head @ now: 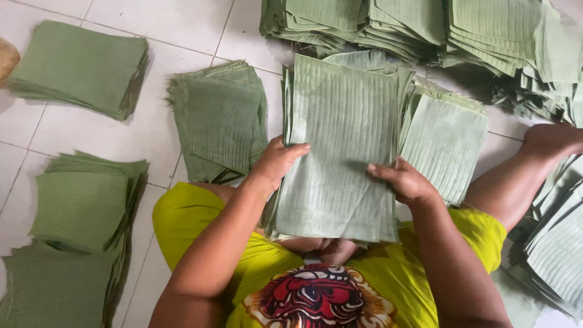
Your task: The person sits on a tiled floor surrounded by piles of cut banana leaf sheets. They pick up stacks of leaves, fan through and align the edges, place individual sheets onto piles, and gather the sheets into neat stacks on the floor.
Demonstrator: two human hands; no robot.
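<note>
The lower sheets of the leaf stack are covered by its top sheet, and its near edge hides part of the foot beneath. The right-hand piles and the lower-left pile run off frame. The brown object at the left edge is cut off and cannot be identified.

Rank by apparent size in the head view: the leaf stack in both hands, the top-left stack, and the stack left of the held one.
1. Held leaf stack, though nearest the camera.
2 and 3. Top-left stack and middle stack look alike; unranked.
</note>
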